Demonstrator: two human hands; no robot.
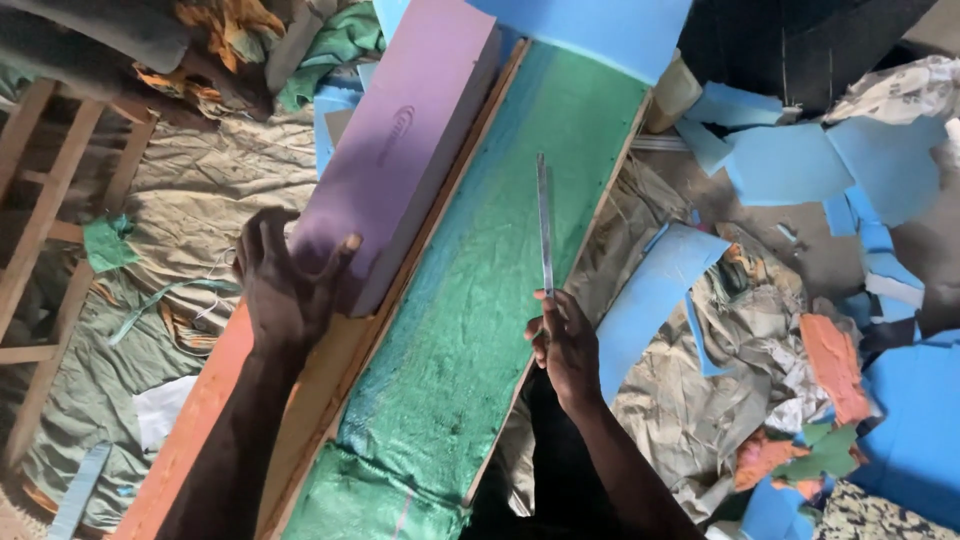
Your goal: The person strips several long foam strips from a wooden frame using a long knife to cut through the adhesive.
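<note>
A long wooden frame (352, 352) covered in green woven sacking (470, 290) runs from the near edge toward the far right. On its left rail lies a purple foam block (400, 140). My left hand (285, 285) presses against the near end of that block, fingers spread. My right hand (565, 345) is at the frame's right edge and holds a thin clear ruler (545, 225) pointing away from me over the sacking.
Blue foam offcuts (790, 160) and scraps of cloth litter the floor on the right. A blue foam sheet (610, 30) lies across the frame's far end. A bare wooden frame (40, 230) stands at the left on tan sacking.
</note>
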